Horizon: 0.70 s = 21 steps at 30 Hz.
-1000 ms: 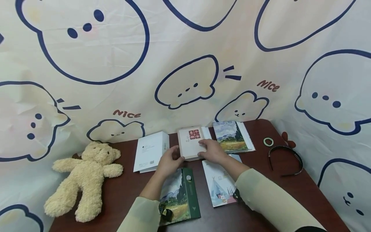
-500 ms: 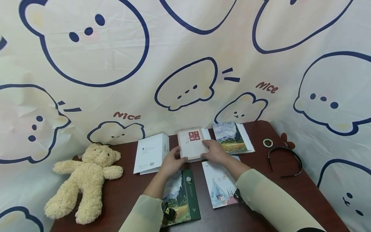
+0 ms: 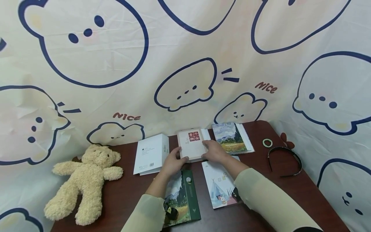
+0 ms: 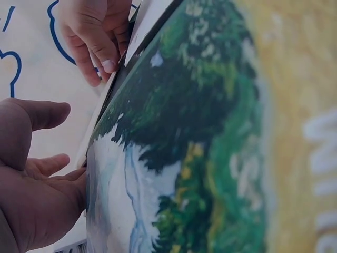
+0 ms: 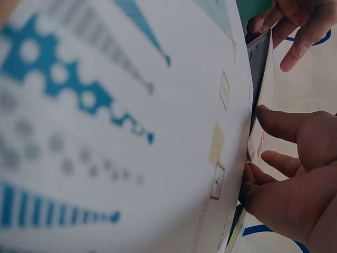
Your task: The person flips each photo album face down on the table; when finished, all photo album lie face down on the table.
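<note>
A white book (image 3: 191, 145) with red square characters on its cover lies near the table's back edge. White page-like edges stick out at its right. At its lower-left corner my left hand (image 3: 173, 162) touches the side and front edge with thumb and forefinger apart. On its right side rests my right hand (image 3: 215, 152), thumb low and forefinger by the cover. In the left wrist view, the left hand (image 4: 39, 184) has straight, spread fingers. The right hand (image 5: 295, 163) shows loosely extended fingers against the edge in the right wrist view; some fingertips are hidden.
A green-spined painting book (image 3: 185, 196) and a tent booklet (image 3: 218, 187) lie in front, under the forearms. A white folder-like book (image 3: 150, 153) stands left, another painting book (image 3: 230, 138) right. A plush bear (image 3: 90, 180), headband (image 3: 299, 161) and green ring (image 3: 267, 143) flank them.
Both hands have shifted slightly along the white book, the left a little to the right and the right hand's fingers toward its right edge. The book has hardly moved.
</note>
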### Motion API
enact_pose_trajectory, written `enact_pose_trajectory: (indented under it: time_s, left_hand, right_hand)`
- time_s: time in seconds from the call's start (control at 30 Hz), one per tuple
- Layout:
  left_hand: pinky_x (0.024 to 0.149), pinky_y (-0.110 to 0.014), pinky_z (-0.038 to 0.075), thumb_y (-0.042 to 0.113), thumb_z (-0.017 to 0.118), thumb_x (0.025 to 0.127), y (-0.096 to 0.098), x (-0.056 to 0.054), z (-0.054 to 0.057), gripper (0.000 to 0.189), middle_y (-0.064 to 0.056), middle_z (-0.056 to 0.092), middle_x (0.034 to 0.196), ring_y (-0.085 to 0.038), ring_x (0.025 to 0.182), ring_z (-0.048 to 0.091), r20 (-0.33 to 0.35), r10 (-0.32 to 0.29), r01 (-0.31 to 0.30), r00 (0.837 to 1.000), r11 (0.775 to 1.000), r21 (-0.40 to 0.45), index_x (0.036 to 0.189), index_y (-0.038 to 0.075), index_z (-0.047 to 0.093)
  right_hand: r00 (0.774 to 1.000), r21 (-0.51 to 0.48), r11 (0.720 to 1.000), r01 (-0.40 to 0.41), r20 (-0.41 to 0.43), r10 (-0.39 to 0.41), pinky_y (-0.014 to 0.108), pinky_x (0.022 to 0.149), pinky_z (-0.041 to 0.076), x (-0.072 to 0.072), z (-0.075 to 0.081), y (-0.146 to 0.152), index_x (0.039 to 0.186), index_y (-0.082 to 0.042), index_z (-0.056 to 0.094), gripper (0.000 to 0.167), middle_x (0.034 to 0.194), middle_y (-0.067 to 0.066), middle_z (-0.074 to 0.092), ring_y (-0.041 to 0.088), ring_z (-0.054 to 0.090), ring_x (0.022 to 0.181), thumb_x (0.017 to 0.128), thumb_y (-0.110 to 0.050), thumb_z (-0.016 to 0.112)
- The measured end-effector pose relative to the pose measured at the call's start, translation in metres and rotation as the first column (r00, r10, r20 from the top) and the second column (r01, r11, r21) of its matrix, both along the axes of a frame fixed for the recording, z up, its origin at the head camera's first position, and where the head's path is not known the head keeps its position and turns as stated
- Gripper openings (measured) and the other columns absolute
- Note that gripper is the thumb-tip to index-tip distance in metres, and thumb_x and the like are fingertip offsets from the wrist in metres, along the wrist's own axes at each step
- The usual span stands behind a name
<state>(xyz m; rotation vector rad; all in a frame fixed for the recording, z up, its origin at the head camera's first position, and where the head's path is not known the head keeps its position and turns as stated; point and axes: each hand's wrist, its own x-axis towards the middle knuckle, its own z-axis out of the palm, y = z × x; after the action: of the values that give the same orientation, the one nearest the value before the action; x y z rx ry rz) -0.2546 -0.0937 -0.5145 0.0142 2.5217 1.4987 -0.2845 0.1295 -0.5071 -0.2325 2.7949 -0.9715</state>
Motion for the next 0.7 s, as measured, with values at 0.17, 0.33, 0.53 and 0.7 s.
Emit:
enact_pose_trajectory:
  time_s: [0.17,0.33,0.53,0.7]
  left_hand:
    - [0.105,-0.058,0.047,0.025,0.071,0.097,0.001,0.0,0.0,0.073,-0.023,0.061,0.138,-0.038,0.129,0.057,0.0,0.007,-0.007,1.0,1.0,0.012,0.157,0.0,0.039]
    - [0.101,-0.055,0.05,0.024,0.07,0.097,-0.001,0.002,0.001,0.073,-0.024,0.059,0.139,-0.038,0.127,0.058,0.0,0.013,-0.013,1.0,1.0,0.029,0.158,0.0,0.036]
    - [0.099,-0.054,0.052,0.023,0.071,0.097,-0.004,0.005,0.005,0.074,-0.023,0.058,0.141,-0.037,0.127,0.058,0.018,0.044,-0.045,0.999,0.998,0.047,0.159,0.003,0.036]
    - [0.1,-0.054,0.051,0.022,0.07,0.098,-0.006,0.007,0.005,0.072,-0.022,0.059,0.139,-0.036,0.126,0.058,0.019,0.046,-0.047,0.999,0.997,0.064,0.159,0.004,0.036]
  right_hand:
    - [1.0,0.031,1.0,-0.002,0.014,0.002,0.05,0.115,0.041,0.0,0.002,-0.002,0.147,0.003,0.054,0.069,0.147,0.022,0.055,0.04,0.049,0.139,0.087,-0.014,0.082]
    - [1.0,0.05,0.999,-0.007,0.025,0.006,0.049,0.116,0.04,0.0,0.004,-0.005,0.146,0.002,0.055,0.068,0.148,0.022,0.054,0.039,0.048,0.14,0.087,-0.015,0.083]
    - [0.999,0.074,0.996,-0.044,0.018,0.043,0.048,0.114,0.041,-0.001,0.004,-0.011,0.145,0.003,0.057,0.066,0.146,0.022,0.056,0.037,0.05,0.138,0.087,-0.017,0.083]
    - [0.998,0.095,0.994,-0.054,0.029,0.052,0.046,0.114,0.043,-0.002,0.002,-0.014,0.146,0.002,0.055,0.065,0.146,0.02,0.057,0.035,0.051,0.138,0.09,-0.019,0.08]
